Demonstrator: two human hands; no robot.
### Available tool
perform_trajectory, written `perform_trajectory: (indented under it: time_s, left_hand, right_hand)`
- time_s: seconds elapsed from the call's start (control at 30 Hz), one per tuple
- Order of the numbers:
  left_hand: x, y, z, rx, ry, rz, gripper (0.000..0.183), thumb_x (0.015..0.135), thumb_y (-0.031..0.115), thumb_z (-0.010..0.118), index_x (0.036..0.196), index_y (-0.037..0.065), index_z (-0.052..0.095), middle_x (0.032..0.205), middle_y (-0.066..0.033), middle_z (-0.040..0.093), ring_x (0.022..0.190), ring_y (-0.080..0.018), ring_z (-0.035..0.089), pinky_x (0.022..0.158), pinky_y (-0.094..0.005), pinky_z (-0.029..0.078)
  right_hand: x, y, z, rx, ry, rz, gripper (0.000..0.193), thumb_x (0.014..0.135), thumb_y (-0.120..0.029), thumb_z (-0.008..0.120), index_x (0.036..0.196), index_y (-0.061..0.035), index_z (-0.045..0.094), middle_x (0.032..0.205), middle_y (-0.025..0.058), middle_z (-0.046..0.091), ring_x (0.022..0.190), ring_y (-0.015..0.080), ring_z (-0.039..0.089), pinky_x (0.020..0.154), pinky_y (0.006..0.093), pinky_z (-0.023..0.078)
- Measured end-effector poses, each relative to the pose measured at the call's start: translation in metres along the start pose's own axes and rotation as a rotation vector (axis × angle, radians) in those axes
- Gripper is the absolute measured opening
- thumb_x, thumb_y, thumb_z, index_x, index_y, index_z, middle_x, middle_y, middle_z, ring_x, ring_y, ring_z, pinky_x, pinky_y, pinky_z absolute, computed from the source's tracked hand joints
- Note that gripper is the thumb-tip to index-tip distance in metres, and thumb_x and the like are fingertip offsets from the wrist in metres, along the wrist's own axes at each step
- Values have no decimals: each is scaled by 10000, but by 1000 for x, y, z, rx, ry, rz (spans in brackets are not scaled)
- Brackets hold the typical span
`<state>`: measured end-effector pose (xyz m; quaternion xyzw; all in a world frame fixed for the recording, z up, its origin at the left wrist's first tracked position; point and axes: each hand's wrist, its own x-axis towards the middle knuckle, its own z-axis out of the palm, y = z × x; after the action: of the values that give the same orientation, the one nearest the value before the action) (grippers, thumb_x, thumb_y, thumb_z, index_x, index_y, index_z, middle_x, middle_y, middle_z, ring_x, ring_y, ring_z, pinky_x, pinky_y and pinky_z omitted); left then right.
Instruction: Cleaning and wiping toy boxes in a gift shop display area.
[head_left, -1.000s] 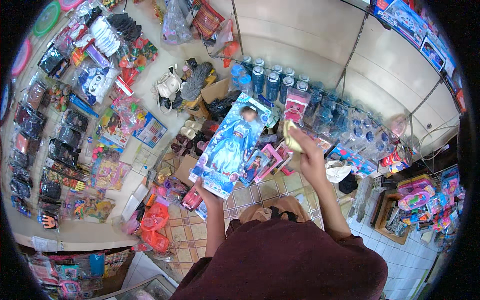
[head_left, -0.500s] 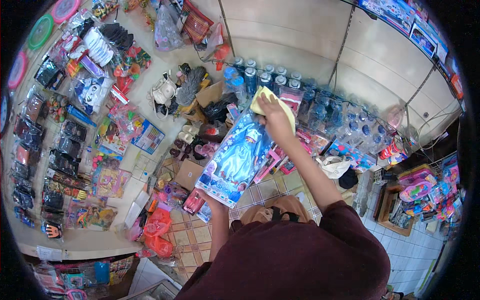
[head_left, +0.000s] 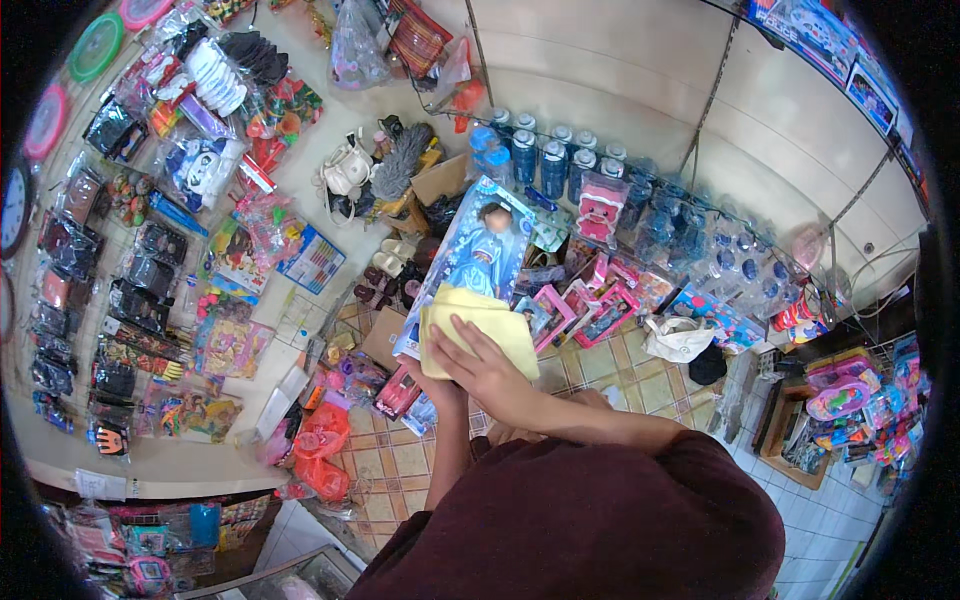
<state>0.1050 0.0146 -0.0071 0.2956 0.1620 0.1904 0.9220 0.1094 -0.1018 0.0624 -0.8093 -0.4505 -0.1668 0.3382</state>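
A tall blue doll box point(head_left: 505, 222) with a doll in a light blue dress behind its clear front is tilted in front of me. My left hand point(head_left: 440, 388) grips its lower end from beneath, with most of the fingers hidden behind it. Pressed flat over the lower front of the box lies a folded yellow cloth point(head_left: 505, 335). My right hand point(head_left: 480, 365) rests on top of that cloth, fingers stretched over it and holding it against the box. The cloth covers the lower part of the dress.
Pink boxed dolls point(head_left: 605, 315) stand on the tiled floor beyond the box. Dark blue bottles point(head_left: 553, 165) line the back wall, beside a bagged pink plush toy point(head_left: 602, 208). Packaged goods point(head_left: 140, 300) hang on the left wall. Red plastic bags point(head_left: 322, 450) sit at lower left.
My right hand has drawn the yellow cloth from the top of the box down to its lower front. The doll's upper half is now uncovered. My left hand still holds the lower end.
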Motion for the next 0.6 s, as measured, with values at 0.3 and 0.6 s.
perform_trajectory:
  time_s: [0.3,0.6]
  left_hand:
    - [24,16,1,84,-44,127,914,789,769,235,1378,72,288,1397,-141,332,1247,-338,359,1016,-498,299]
    - [22,15,1,15,-154,-14,837,812,699,334,1379,85,284,1375,-160,347,1218,-360,390,967,-522,355]
  right_hand:
    - [-66,52,-35,15,-298,-310,550,737,-60,527,1283,-86,460,1392,50,384,1309,266,317,1059,417,320]
    - [-19,118,-109,-68,384,286,572,677,160,408,1202,-34,529,1244,180,518,1186,336,469,1016,391,342]
